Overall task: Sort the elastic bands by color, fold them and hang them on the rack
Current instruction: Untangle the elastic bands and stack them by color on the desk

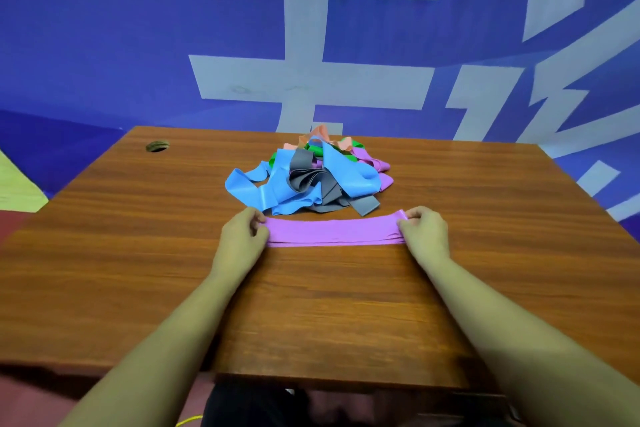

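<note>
Purple elastic band lies flat on the counter, left grip pinching its nine o'clock end, right grip its three o'clock end; likely light, limp, stretchy, best held by the ends.

Cropped white characters on blue wall, unreadable

Single head cam, wide-angle, pitched forward and down over the table from its near edge. Close range: left hand and right hand mid-frame, wall fills the top.
</note>
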Demonstrator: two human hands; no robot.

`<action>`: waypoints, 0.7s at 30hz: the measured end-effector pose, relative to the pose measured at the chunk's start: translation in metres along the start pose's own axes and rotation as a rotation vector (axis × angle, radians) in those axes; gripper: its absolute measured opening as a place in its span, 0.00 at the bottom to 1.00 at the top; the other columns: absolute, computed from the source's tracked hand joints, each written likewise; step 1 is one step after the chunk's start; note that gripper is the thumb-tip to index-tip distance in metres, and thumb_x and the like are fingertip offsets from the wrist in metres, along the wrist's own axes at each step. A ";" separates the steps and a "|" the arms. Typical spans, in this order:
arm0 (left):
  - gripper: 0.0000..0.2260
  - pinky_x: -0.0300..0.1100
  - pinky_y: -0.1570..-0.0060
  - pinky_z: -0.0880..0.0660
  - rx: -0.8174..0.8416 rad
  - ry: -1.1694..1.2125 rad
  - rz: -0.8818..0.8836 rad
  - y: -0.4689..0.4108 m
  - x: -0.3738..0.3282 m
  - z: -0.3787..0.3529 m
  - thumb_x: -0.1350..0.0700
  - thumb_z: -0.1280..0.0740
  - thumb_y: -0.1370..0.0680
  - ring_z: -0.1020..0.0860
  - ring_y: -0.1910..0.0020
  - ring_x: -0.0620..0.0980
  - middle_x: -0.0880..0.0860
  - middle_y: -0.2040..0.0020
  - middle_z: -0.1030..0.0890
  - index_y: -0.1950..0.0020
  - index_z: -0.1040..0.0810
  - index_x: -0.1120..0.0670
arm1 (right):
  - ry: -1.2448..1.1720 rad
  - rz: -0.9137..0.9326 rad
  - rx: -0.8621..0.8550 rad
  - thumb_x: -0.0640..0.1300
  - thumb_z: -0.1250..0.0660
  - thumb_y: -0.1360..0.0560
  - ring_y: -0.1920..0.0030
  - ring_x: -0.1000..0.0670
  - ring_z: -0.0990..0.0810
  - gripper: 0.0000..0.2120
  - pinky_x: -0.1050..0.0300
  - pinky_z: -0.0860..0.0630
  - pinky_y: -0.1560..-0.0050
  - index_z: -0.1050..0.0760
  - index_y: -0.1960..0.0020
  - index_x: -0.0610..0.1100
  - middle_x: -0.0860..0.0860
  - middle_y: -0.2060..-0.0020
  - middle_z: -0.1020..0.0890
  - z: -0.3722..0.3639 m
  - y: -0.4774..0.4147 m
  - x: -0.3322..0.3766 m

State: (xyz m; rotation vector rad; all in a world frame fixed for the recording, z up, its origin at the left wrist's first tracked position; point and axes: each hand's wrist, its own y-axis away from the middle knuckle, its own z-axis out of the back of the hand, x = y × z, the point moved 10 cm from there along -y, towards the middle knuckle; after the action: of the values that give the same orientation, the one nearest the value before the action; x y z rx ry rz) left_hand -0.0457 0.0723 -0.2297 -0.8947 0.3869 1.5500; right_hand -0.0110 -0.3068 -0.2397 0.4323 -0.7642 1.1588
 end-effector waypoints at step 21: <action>0.11 0.44 0.41 0.38 0.278 -0.201 -0.180 -0.001 0.004 -0.019 0.49 0.35 0.22 0.30 0.38 0.45 0.43 0.41 0.24 0.40 0.22 0.45 | 0.316 0.405 0.227 0.48 0.36 0.21 0.35 0.48 0.31 0.14 0.51 0.35 0.33 0.22 0.37 0.51 0.53 0.36 0.23 -0.019 0.014 0.012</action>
State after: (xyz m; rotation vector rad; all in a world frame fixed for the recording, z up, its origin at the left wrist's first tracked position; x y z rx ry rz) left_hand -0.0388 0.0619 -0.2452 -0.5372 0.3559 1.3653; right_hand -0.0161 -0.2813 -0.2444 0.2757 -0.4532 1.6583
